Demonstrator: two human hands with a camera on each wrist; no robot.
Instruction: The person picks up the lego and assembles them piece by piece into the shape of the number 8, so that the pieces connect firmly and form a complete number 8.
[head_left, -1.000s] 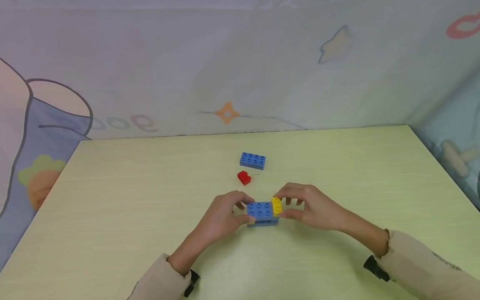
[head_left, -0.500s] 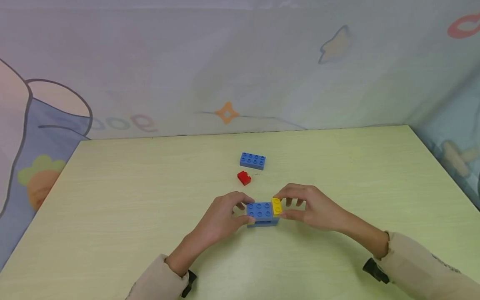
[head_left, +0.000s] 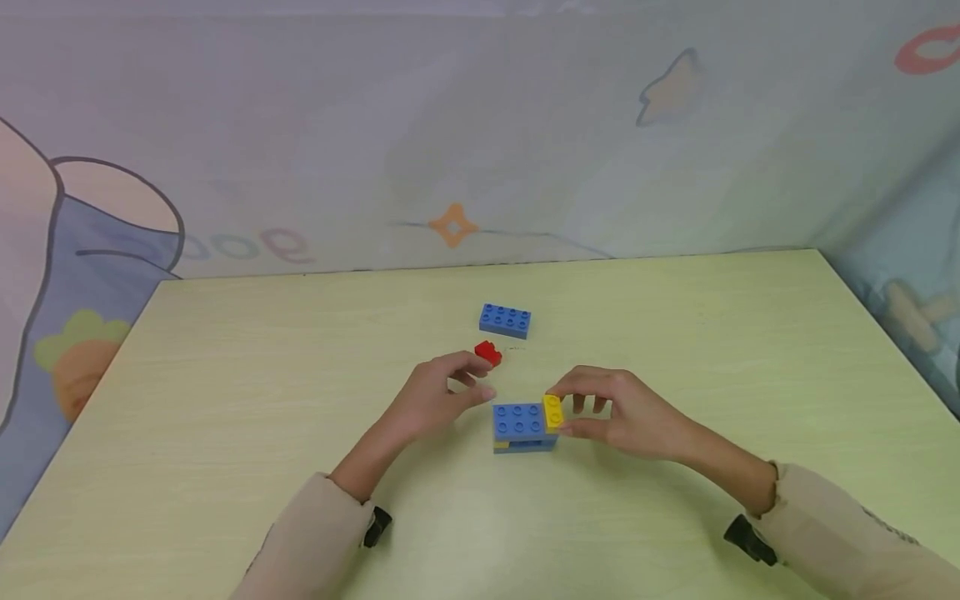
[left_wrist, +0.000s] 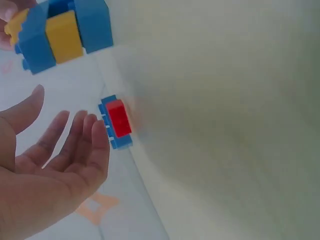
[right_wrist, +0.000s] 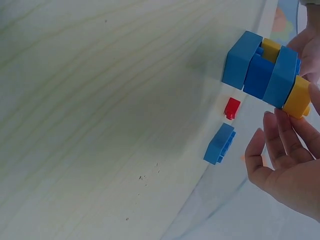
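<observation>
Here, the scene by parts:
Left hand (head_left: 431,392): empty, fingers loosely spread, hovering between the red brick (head_left: 488,353) and the stack (head_left: 523,427); nearer the red brick, which lies just ahead of its fingertips.
Right hand (head_left: 611,410): pinches the yellow brick (head_left: 552,412) at the stack's right end, steadying the stack on the tabletop (head_left: 675,333).
Stack: long axis left to right, blue on top.
Blue brick (head_left: 506,321): just beyond the red one, lying crosswise.
Head view: shows the gap between left hand and stack.
Right wrist view: shows the stack's layers (right_wrist: 265,75), with yellow between blues.
Left wrist view: shows the open palm (left_wrist: 45,165) facing the red brick (left_wrist: 119,118).
</observation>
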